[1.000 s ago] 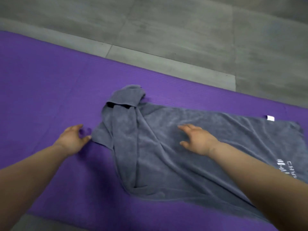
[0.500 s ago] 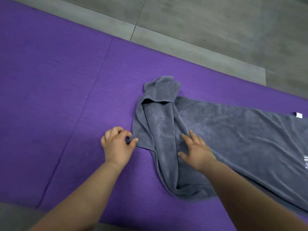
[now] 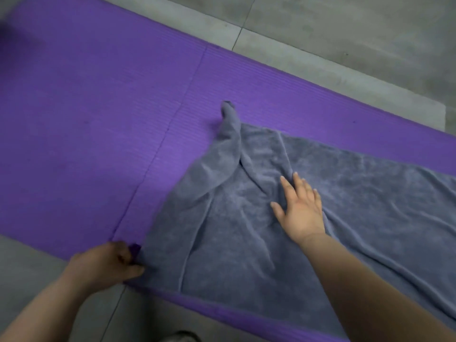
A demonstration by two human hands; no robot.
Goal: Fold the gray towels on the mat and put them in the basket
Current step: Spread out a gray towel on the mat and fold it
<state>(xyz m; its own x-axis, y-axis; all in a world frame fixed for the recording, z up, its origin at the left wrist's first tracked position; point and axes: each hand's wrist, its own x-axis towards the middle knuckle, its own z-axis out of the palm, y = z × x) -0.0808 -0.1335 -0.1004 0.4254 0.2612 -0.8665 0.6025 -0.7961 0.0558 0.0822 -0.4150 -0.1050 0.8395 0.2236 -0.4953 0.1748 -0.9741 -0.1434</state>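
Note:
A gray towel (image 3: 345, 193) lies spread and wrinkled across the purple mat (image 3: 98, 119), running off the right edge of view. Its far left corner is twisted into a peak. My left hand (image 3: 108, 265) pinches the towel's near left corner at the mat's front edge. My right hand (image 3: 299, 206) rests flat with straight fingers on the middle of the towel. No basket is in view.
Gray tiled floor (image 3: 345, 33) lies beyond the mat's far edge and in front of its near edge. A seam runs across the mat left of the towel. A dark object shows at the bottom edge.
My left hand has pulled the near left corner toward me to the mat's front edge, spreading the bunched towel out. My right hand stays flat on the towel. The view has shifted.

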